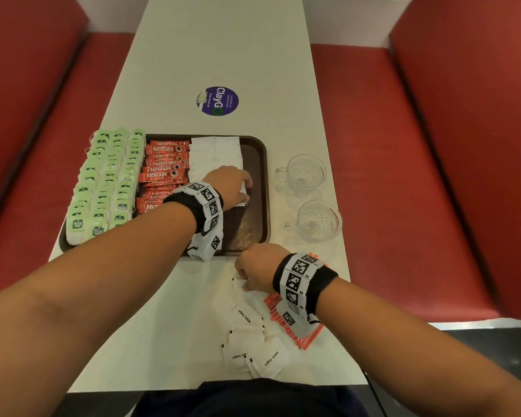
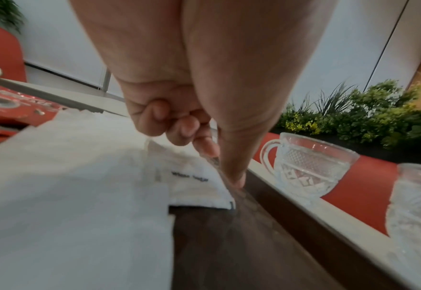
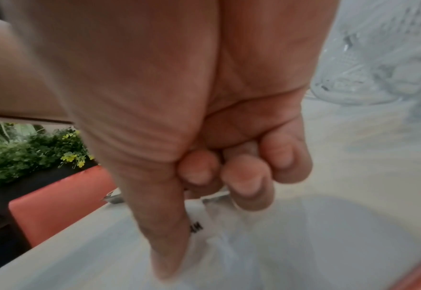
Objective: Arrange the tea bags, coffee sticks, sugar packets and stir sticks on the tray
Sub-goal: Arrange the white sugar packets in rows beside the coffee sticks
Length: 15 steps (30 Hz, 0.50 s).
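Observation:
A brown tray (image 1: 257, 176) holds rows of green tea bags (image 1: 106, 182), red coffee sticks (image 1: 163, 173) and white sugar packets (image 1: 214, 155). My left hand (image 1: 238, 183) is low over the tray's right part. In the left wrist view my left hand (image 2: 221, 166) has its fingers curled, and thumb and forefinger pinch the edge of a sugar packet (image 2: 192, 182) lying on the tray (image 2: 229, 245). Near the table's front, my right hand (image 1: 247, 278) pinches a sugar packet (image 3: 199, 215) at the far end of a loose pile (image 1: 253, 347). Red-striped stir sticks (image 1: 309, 338) lie under my right wrist.
Two cut-glass cups (image 1: 306, 174) (image 1: 319, 221) stand just right of the tray, close to the table's right edge. A round purple sticker (image 1: 217, 101) lies on the table beyond the tray. Red benches (image 1: 388, 176) flank the narrow table.

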### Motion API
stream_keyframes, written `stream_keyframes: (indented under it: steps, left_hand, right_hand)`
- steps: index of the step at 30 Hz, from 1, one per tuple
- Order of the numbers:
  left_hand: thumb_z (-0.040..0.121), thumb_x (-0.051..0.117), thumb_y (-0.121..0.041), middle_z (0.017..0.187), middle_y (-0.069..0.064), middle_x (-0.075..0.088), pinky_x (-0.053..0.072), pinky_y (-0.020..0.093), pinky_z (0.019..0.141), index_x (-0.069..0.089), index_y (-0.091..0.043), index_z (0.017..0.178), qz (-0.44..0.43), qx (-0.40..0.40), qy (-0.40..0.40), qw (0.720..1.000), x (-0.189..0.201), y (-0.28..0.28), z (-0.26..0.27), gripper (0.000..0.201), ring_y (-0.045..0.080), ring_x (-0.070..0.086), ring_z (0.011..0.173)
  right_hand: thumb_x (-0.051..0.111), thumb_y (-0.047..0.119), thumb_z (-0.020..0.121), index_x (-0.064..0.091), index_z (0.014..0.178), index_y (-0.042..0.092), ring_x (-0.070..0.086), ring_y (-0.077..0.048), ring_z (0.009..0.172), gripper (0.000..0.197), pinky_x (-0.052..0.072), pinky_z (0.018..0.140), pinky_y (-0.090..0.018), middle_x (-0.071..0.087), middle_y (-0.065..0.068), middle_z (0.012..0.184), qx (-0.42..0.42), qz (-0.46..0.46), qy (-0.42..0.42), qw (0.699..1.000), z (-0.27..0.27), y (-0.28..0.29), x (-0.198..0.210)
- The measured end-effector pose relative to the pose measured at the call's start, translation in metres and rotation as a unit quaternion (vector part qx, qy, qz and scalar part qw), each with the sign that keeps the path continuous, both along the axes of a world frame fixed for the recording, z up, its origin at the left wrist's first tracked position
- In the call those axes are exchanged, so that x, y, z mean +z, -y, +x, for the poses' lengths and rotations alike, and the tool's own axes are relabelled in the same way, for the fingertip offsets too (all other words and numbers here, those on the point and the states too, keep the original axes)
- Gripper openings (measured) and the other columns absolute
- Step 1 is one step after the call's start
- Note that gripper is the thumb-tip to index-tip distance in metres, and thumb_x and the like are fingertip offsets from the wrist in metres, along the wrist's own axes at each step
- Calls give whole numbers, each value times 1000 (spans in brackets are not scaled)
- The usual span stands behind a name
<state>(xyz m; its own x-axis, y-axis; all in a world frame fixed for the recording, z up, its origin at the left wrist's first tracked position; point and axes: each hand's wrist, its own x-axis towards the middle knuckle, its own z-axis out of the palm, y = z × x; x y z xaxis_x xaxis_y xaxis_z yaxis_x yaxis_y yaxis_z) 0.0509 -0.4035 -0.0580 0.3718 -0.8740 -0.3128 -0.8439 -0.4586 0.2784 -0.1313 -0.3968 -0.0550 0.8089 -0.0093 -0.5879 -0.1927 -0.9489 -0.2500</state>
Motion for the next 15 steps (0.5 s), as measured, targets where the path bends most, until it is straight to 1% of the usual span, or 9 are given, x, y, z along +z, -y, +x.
stream_keyframes:
  steps: [3,5,8,11,13,15]
  left_hand:
    - [93,63,-37,96,-6,58,43,30,80,62,-24,119,-69,6,-22,997,20,-14,-10,29,16,56,92]
    - [94,62,-38,91,-9,59,46,31,82,64,-26,116,-108,16,-43,993,34,-30,-18,25,14,57,90]
    - [93,62,-40,87,-11,61,48,32,81,66,-31,106,-140,29,-70,987,46,-60,-32,16,11,59,88]
    - [94,61,-36,91,-13,62,48,30,78,67,-32,100,-112,11,-64,992,47,-90,-50,10,9,59,87]
    - [94,62,-34,94,-14,63,49,29,80,68,-32,100,-79,-7,-64,995,43,-106,-61,8,9,60,89]
    - [91,66,-36,98,-14,62,49,29,83,68,-33,102,-34,-39,-71,996,34,-119,-71,11,9,60,93]
  right_hand:
    - [68,36,90,62,93,19,61,-23,85,19,48,71,-31,66,-2,92,-41,29,51,997,-7,5,6]
    - [68,37,89,59,90,21,57,-21,84,19,48,72,-32,63,0,91,-68,54,92,992,-15,9,11]
    - [69,38,87,61,88,21,54,-19,85,20,48,74,-34,58,0,96,-105,80,135,982,-31,13,20]
    - [71,34,87,61,88,16,55,-19,86,21,48,77,-34,60,-1,96,-152,95,159,971,-49,15,24]
    - [73,31,86,60,85,14,58,-21,83,21,50,76,-36,63,-1,90,-194,110,173,959,-61,17,23]
    - [74,27,85,58,86,16,58,-20,83,20,49,74,-34,63,1,87,-237,124,179,947,-71,18,19]
